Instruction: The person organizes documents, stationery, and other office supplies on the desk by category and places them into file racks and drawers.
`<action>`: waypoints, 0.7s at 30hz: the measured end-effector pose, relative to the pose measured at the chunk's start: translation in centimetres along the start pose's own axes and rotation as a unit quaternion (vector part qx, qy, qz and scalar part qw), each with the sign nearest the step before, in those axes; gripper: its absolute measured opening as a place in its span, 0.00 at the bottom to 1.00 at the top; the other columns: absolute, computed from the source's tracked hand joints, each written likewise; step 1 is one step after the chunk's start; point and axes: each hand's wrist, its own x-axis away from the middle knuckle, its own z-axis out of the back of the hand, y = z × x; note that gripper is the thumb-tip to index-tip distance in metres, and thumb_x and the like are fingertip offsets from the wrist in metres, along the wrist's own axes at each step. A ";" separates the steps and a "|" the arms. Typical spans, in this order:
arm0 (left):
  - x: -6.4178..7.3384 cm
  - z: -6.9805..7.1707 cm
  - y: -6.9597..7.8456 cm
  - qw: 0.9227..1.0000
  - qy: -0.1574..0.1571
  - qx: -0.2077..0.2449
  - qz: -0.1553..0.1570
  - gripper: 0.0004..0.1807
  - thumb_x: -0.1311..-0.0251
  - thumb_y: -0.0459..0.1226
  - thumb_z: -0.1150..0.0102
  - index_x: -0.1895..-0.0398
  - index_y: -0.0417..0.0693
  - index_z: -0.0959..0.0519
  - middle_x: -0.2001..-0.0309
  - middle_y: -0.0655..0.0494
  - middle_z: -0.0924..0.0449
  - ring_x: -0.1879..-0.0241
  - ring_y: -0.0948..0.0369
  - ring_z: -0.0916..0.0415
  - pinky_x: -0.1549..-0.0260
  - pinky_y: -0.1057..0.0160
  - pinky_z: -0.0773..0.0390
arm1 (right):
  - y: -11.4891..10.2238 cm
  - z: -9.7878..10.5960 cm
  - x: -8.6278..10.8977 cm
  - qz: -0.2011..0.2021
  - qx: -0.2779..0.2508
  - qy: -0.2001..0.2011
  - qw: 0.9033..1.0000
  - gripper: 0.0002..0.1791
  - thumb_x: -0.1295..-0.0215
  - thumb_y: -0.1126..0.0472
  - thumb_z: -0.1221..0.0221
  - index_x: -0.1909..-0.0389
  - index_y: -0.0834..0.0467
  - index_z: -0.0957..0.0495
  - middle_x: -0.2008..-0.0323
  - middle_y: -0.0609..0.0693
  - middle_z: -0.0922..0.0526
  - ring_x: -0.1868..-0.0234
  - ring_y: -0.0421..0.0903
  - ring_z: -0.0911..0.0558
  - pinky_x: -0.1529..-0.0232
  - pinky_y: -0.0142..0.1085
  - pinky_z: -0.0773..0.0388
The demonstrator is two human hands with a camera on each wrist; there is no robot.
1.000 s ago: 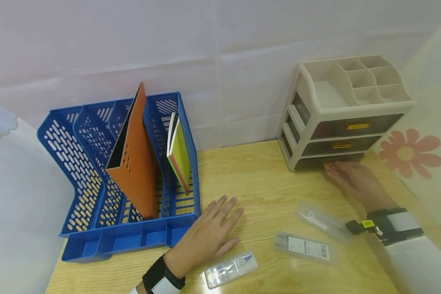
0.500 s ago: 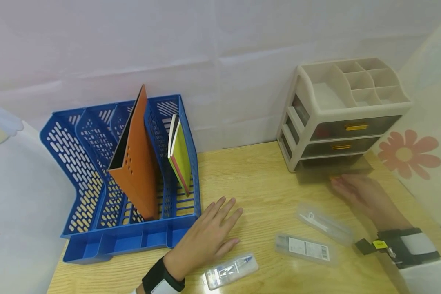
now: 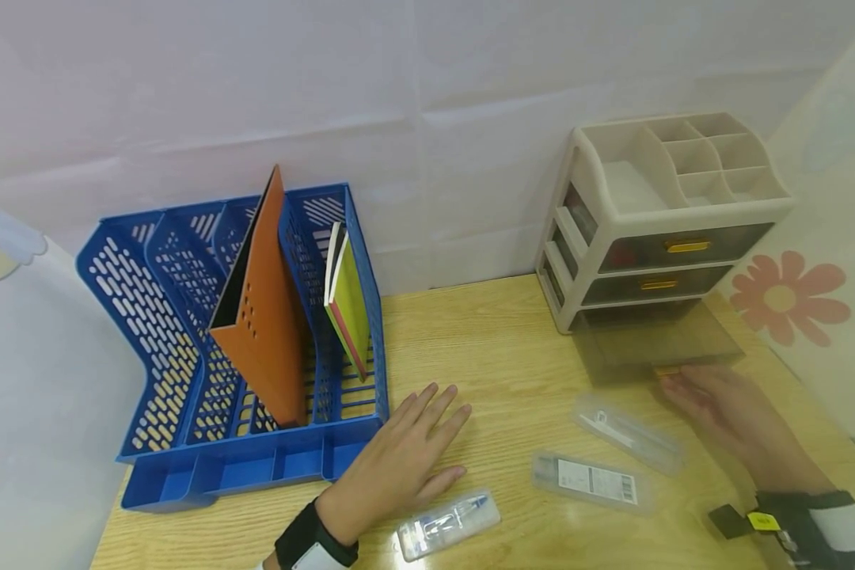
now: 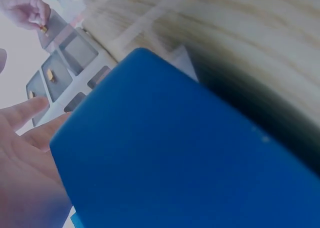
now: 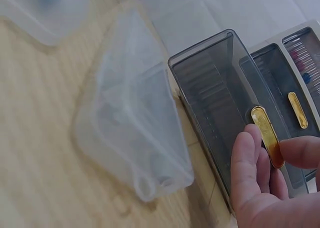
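Observation:
At the right, my right hand [image 3: 730, 416] pinches the gold handle [image 5: 267, 135] of a smoky transparent drawer [image 3: 641, 340]. That drawer is the lowest one of a cream desktop cabinet [image 3: 684, 217] and stands pulled out over the table. The thumb and fingers sit on either side of the handle in the right wrist view. My left hand [image 3: 402, 455] rests palm down with its fingers spread, beside the front corner of a blue file rack [image 3: 256, 459]. Just below it lies a clear case [image 3: 449, 524] with a blue-tipped item inside.
Two more clear cases, one labelled [image 3: 591, 481] and one plain [image 3: 627, 431], lie on the wooden table [image 3: 470, 332] in front of the drawer. An orange folder [image 3: 271, 324] and thin booklets [image 3: 349, 297] stand in the rack. A white sheet hangs behind.
My right hand has drawn the bottom drawer out of the cabinet, toward me and slightly to the right. The left hand has stayed in place.

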 end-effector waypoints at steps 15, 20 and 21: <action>-0.2 0.5 0.1 1.000 -0.002 0.001 0.009 0.37 0.31 0.58 0.58 0.26 0.47 0.42 0.28 0.40 0.40 0.29 0.43 0.45 0.36 0.42 0.33 | 0.2 -0.8 1.2 -0.080 -0.346 0.076 0.932 0.25 0.25 0.77 0.74 0.55 0.75 0.25 0.54 0.67 0.17 0.50 0.60 0.18 0.44 0.46 0.22; -0.5 0.7 0.3 1.000 0.000 0.003 0.011 0.37 0.31 0.57 0.57 0.25 0.47 0.43 0.28 0.40 0.40 0.29 0.43 0.46 0.35 0.42 0.34 | 0.0 -2.0 1.8 -0.066 -0.210 0.103 0.970 0.21 0.25 0.77 0.69 0.56 0.70 0.24 0.58 0.59 0.14 0.55 0.54 0.15 0.51 0.41 0.17; -0.6 0.7 0.3 1.000 0.001 0.005 0.012 0.37 0.31 0.57 0.56 0.25 0.47 0.43 0.28 0.40 0.40 0.29 0.43 0.46 0.35 0.42 0.34 | 0.0 -2.2 1.8 -0.069 -0.149 0.114 0.980 0.20 0.25 0.77 0.66 0.57 0.68 0.24 0.59 0.56 0.13 0.57 0.51 0.14 0.53 0.38 0.16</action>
